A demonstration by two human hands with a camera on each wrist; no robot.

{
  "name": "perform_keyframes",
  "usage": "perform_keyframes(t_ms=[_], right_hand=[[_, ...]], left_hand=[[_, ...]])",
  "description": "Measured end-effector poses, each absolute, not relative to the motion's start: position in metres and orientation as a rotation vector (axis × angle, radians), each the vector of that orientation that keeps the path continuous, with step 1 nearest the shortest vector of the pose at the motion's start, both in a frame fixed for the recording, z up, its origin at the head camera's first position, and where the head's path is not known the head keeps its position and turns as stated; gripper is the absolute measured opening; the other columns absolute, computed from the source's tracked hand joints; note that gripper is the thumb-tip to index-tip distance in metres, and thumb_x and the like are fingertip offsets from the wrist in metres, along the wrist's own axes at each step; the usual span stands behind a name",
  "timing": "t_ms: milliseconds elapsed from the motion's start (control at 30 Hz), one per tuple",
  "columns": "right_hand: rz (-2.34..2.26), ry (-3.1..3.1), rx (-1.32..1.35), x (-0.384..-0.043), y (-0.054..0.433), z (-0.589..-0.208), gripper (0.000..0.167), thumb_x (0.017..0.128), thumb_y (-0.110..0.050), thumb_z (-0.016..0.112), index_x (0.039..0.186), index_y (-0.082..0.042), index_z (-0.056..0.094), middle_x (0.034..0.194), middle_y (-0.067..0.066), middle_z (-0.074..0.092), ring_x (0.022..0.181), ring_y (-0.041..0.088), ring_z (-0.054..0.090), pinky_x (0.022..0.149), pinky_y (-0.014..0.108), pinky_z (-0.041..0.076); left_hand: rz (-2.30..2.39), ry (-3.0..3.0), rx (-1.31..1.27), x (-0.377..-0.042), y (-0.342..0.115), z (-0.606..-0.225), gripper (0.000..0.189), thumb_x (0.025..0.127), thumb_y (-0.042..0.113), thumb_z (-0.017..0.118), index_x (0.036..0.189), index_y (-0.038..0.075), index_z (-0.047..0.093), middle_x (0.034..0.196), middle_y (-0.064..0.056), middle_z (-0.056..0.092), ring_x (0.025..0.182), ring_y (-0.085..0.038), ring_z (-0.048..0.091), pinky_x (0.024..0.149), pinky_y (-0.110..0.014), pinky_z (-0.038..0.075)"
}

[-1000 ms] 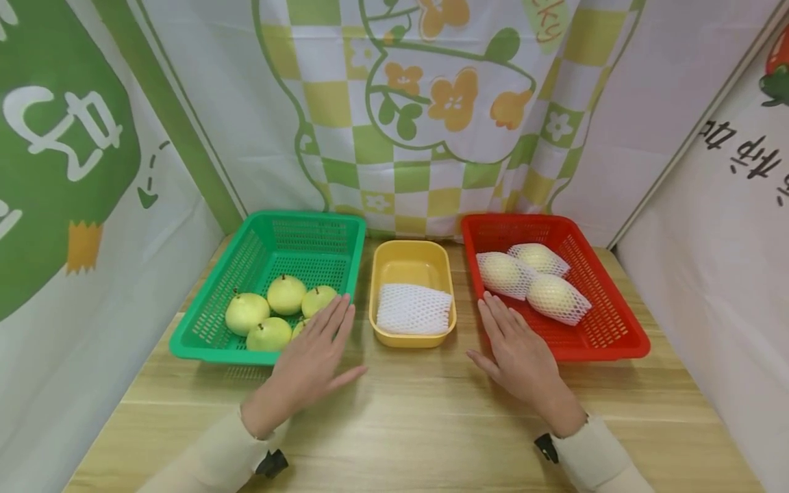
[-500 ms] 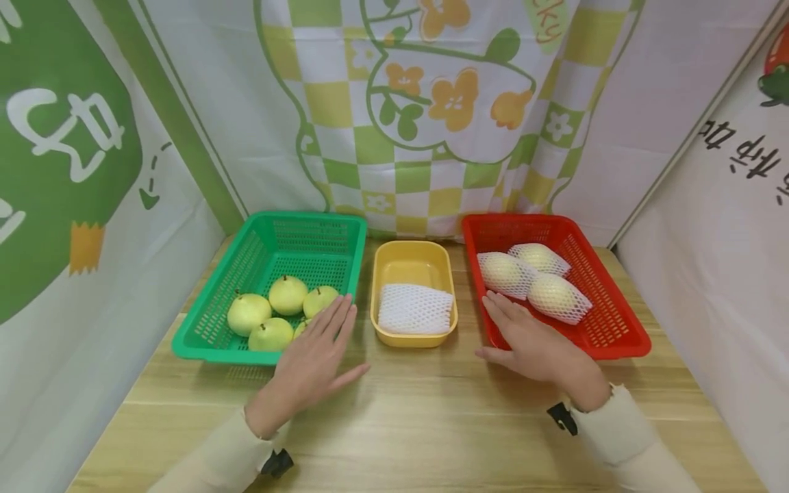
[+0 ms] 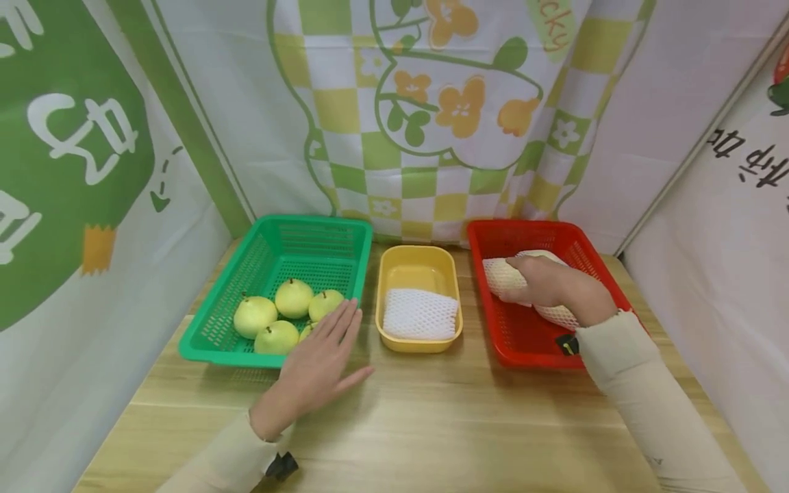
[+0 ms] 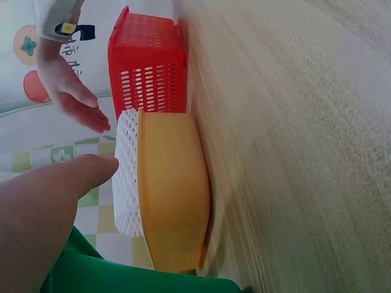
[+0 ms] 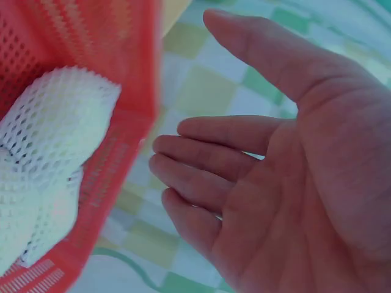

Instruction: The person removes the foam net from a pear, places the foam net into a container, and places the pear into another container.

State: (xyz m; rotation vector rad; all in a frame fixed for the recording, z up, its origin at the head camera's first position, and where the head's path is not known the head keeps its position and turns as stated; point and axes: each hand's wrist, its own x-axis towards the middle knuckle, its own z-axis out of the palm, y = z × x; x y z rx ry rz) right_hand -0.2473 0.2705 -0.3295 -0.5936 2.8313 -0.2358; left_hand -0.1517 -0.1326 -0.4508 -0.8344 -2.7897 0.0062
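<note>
My left hand (image 3: 320,363) lies at the front right corner of the green basket (image 3: 320,263), fingers straight, holding nothing. Several bare yellow-green pears (image 3: 294,298) are in that basket, one partly covered by the hand. Over the red basket (image 3: 518,346) hovers my right hand (image 3: 545,281), above pears in white foam nets (image 3: 502,277) that it partly hides. The right wrist view has this hand (image 5: 269,165) with fingers extended and palm bare, apart from the wrapped pears (image 5: 61,110). Between the baskets, white foam nets (image 3: 421,313) lie in a yellow container (image 3: 416,260).
The wooden table (image 3: 419,424) extends in front of the baskets. A patterned curtain (image 3: 444,185) hangs close behind them, with printed white side walls (image 3: 185,239) at left and right. In the left wrist view, the yellow container (image 4: 174,183) stands near the thumb.
My right hand has lifted from the red basket's near left corner and moved rightward and inward over the wrapped pears. The left hand keeps its place; the head view has shifted slightly.
</note>
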Motion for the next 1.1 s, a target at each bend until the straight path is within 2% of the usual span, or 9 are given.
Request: perform_keyframes(t_ms=[67, 100, 200, 300, 433, 667, 933, 1100], right_hand=[[-0.221, 2.834, -0.597, -0.26, 0.272, -0.333, 0.061, 0.098, -0.039, 0.07, 0.144, 0.0, 0.059, 0.137, 0.022, 0.067, 0.125, 0.041, 0.06, 0.113, 0.061, 0.047], [-0.217, 2.828, -0.589, -0.266, 0.272, -0.335, 0.062, 0.097, -0.038, 0.071, 0.144, 0.001, 0.059, 0.137, 0.022, 0.067, 0.125, 0.041, 0.06, 0.113, 0.061, 0.046], [-0.209, 2.792, -0.528, -0.283, 0.273, -0.343, 0.069, 0.096, -0.035, 0.074, 0.149, 0.003, 0.053, 0.148, 0.026, 0.059, 0.134, 0.047, 0.055, 0.117, 0.064, 0.042], [-0.174, 2.765, -0.488, -0.298, 0.275, -0.352, 0.084, 0.095, -0.034, 0.077, 0.156, 0.01, 0.04, 0.16, 0.032, 0.045, 0.148, 0.052, 0.042, 0.123, 0.066, 0.035], [-0.141, 2.754, -0.416, -0.314, 0.28, -0.371, 0.087, 0.093, -0.034, 0.079, 0.157, 0.008, 0.039, 0.16, 0.032, 0.044, 0.148, 0.051, 0.041, 0.123, 0.067, 0.035], [-0.104, 2.815, -0.436, -0.331, 0.278, -0.405, 0.082, 0.09, -0.03, 0.078, 0.151, 0.012, 0.044, 0.15, 0.034, 0.054, 0.141, 0.049, 0.051, 0.121, 0.059, 0.041], [-0.041, 2.947, -0.431, -0.336, 0.272, -0.426, 0.088, 0.084, -0.019, 0.083, 0.15, 0.018, 0.037, 0.147, 0.039, 0.049, 0.136, 0.053, 0.052, 0.116, 0.061, 0.046], [-0.042, 2.993, -0.466, -0.342, 0.274, -0.429, 0.072, 0.084, -0.023, 0.08, 0.139, 0.012, 0.051, 0.133, 0.033, 0.061, 0.123, 0.047, 0.062, 0.105, 0.06, 0.054]], left_hand=[[0.02, -2.782, -0.841, -0.152, -0.132, -0.451, 0.094, 0.103, 0.062, 0.055, 0.164, -0.005, 0.027, 0.174, -0.022, 0.022, 0.163, -0.037, 0.025, 0.132, -0.047, 0.027], [0.027, -2.78, -0.843, -0.152, -0.132, -0.452, 0.094, 0.103, 0.062, 0.054, 0.164, -0.005, 0.027, 0.174, -0.022, 0.022, 0.162, -0.037, 0.025, 0.132, -0.047, 0.028], [0.039, -2.782, -0.848, -0.152, -0.13, -0.452, 0.095, 0.103, 0.064, 0.053, 0.164, -0.004, 0.027, 0.175, -0.022, 0.021, 0.163, -0.037, 0.024, 0.132, -0.046, 0.027], [0.04, -2.787, -0.843, -0.151, -0.13, -0.452, 0.095, 0.103, 0.064, 0.052, 0.164, -0.003, 0.026, 0.175, -0.021, 0.021, 0.163, -0.036, 0.024, 0.132, -0.046, 0.026], [0.055, -2.785, -0.831, -0.151, -0.13, -0.452, 0.095, 0.103, 0.065, 0.052, 0.164, -0.003, 0.027, 0.175, -0.021, 0.022, 0.163, -0.036, 0.024, 0.132, -0.046, 0.027], [0.077, -2.776, -0.822, -0.149, -0.131, -0.452, 0.094, 0.103, 0.066, 0.05, 0.164, -0.003, 0.028, 0.174, -0.021, 0.024, 0.163, -0.035, 0.026, 0.131, -0.045, 0.028], [0.083, -2.784, -0.805, -0.149, -0.133, -0.451, 0.094, 0.103, 0.066, 0.051, 0.165, -0.002, 0.028, 0.175, -0.02, 0.022, 0.163, -0.035, 0.025, 0.132, -0.046, 0.028], [0.084, -2.793, -0.798, -0.15, -0.134, -0.451, 0.095, 0.103, 0.067, 0.05, 0.165, -0.002, 0.027, 0.175, -0.02, 0.022, 0.163, -0.036, 0.025, 0.132, -0.046, 0.029]])
